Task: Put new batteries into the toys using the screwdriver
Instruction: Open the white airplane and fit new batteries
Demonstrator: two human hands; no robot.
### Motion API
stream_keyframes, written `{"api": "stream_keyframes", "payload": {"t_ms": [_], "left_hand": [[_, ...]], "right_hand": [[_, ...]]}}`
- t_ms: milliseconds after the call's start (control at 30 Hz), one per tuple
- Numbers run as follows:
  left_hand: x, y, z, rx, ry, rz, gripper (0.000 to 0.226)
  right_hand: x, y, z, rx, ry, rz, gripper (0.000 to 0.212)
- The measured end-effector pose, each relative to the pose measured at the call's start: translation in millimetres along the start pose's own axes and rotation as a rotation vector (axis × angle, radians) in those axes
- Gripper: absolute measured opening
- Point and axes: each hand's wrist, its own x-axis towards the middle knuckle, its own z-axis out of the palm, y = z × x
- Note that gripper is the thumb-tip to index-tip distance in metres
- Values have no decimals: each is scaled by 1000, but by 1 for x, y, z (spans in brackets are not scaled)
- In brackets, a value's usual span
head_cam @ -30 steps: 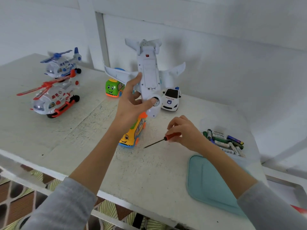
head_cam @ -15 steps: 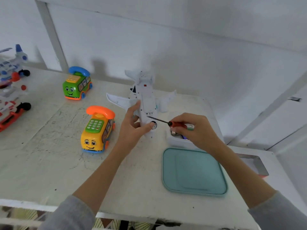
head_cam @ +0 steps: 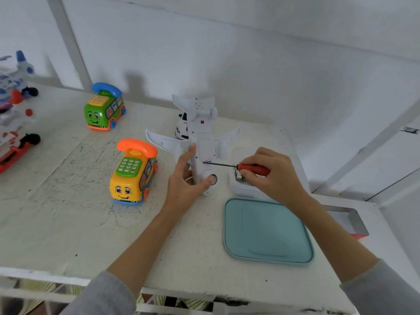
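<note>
A worn white table (head_cam: 68, 223) carries two phone-buses (head_cam: 133, 171), a teal lid (head_cam: 268, 230) and a battery tub (head_cam: 243, 189).

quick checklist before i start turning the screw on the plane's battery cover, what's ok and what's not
1. Toy plane held belly-up by the left hand: ok.
2. Screwdriver gripped at its red handle by the right hand: ok.
3. Tip at the lower edge of the battery cover: ok; seated in the screw head: cannot tell, too small.
4. Cover still closed: ok.
5. New batteries within reach in the white container beside the plane: ok.
6. Teal lid lying flat nearby, a spot for the screw: ok.
</note>
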Motion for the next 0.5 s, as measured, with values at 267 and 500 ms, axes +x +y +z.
{"api": "stream_keyframes", "payload": {"t_ms": [267, 500], "left_hand": [[-2, -1, 3, 53, 22, 57, 83], [-4, -1, 2, 147, 63, 106, 83]], "right_hand": [[4, -10, -3, -136, -15, -3, 13], [5, -20, 2, -90, -88, 50, 21]]}}
